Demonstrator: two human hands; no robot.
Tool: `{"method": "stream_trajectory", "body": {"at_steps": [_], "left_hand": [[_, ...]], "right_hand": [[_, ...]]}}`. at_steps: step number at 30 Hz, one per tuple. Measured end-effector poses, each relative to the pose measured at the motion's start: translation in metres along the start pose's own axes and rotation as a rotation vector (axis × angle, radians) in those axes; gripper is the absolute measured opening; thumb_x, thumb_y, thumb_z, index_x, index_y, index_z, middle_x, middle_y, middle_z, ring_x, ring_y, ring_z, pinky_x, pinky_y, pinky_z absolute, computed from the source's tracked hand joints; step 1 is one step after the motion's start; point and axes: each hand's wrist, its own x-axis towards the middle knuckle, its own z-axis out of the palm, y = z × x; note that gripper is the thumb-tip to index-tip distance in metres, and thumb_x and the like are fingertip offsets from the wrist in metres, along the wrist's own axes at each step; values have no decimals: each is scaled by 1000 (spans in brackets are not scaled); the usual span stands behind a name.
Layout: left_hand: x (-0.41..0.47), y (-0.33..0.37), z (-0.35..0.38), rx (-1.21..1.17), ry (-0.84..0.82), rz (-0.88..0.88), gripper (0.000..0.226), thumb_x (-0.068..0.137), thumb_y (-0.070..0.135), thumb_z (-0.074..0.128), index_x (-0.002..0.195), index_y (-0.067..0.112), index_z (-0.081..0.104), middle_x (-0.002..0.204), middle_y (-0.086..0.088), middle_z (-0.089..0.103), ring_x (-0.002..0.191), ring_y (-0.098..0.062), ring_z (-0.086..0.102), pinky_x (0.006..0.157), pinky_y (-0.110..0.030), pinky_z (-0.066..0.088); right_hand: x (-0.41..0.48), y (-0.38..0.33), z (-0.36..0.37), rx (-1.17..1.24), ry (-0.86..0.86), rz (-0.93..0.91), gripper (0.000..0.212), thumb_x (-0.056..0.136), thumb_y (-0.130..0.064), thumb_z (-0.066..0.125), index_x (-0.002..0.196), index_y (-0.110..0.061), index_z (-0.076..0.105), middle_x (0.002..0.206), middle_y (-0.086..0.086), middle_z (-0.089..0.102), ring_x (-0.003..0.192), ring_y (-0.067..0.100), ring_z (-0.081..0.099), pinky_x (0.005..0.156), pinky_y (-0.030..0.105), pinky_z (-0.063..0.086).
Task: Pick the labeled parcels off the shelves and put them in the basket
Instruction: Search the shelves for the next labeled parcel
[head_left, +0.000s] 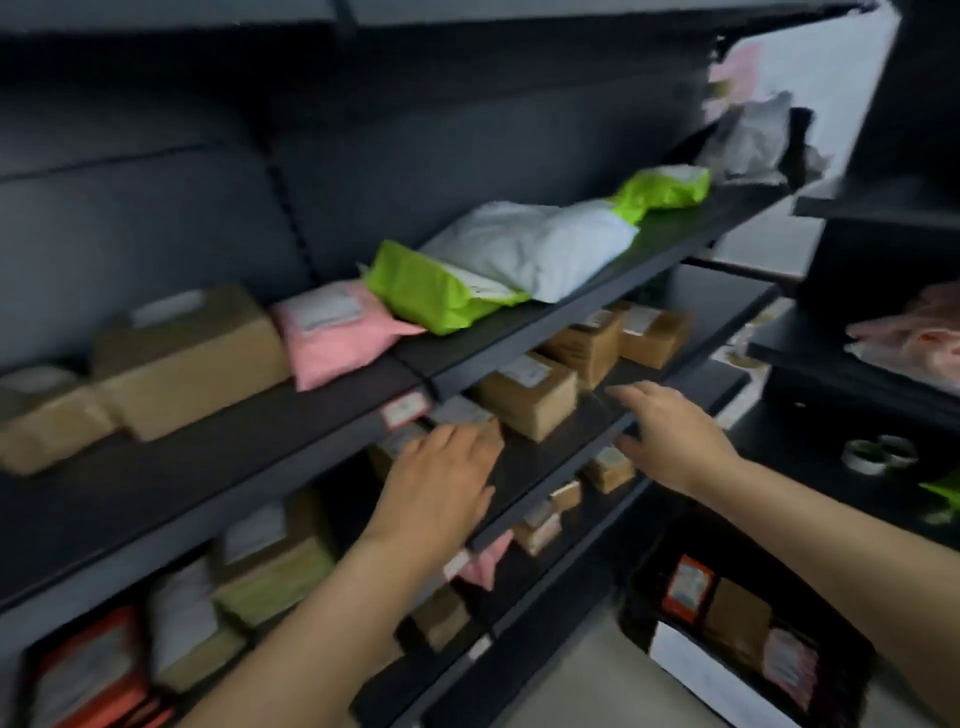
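- The left hand (441, 470) lies flat and uncurled, its fingertips on or just at the near top of a small brown cardboard box with a white label (460, 413). Blur hides whether they actually touch.
- The right hand (670, 439) is spread open and holds nothing. It hovers over the front lip of the black metal middle shelf board (550, 462).
- Between the hands, a little beyond them, sits a larger brown cardboard box with a white label (527, 395). More like it stand in a row beyond the right hand.
- These boxes look stiff, light and dry. Their flat card faces should give good friction, so I judge a thumb-and-fingers pinch across two opposite sides to be the safest hold.
- Headroom is tight. The black upper shelf edge (483, 366) overhangs just above the left knuckles, so a box probably has to slide out towards the person before it is lifted.
- On that upper shelf, above both hands, lie soft plastic mailers: a pink one (332, 332), a lime-green one (426, 291) and a white one (540, 244). They would sag and feel slick, and are better gripped by a bunched edge.
- The black basket (641, 597) stands on the floor below the right forearm, already holding a few parcels. The drop from the right hand down to it looks unobstructed.
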Motion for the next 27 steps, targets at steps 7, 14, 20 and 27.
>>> {"method": "stream_trajectory", "body": {"at_steps": [7,14,20,27], "left_hand": [[-99,-71,-96,145,60,-203,48,62,29,82,106,16,67,99,-2,67,88,-22,64,63,-33,54],[-184,-141,-146,261,49,-391,50,64,29,81,109,15,67,100,-2,66,89,-21,64,62,-33,55],[-240,-205,-176,306,25,-509,50,64,30,81,109,16,67,100,-1,66,88,-20,64,61,-33,55],[-303,-273,-189,313,3,-569,51,59,27,85,106,12,68,97,-4,67,84,-24,65,60,-36,57]], "right_hand": [[-3,-139,-39,162,146,-295,53,90,-24,59,140,-22,41,128,3,53,117,24,51,86,37,47],[3,-250,-37,233,136,-490,54,87,-24,64,137,-18,46,129,7,55,117,26,50,90,37,45],[13,-338,-23,297,70,-526,57,89,-27,63,141,-18,41,136,7,50,121,25,49,95,34,45],[38,-446,11,350,-68,-625,62,86,-35,66,138,-13,43,136,10,48,124,26,46,101,32,40]]}}
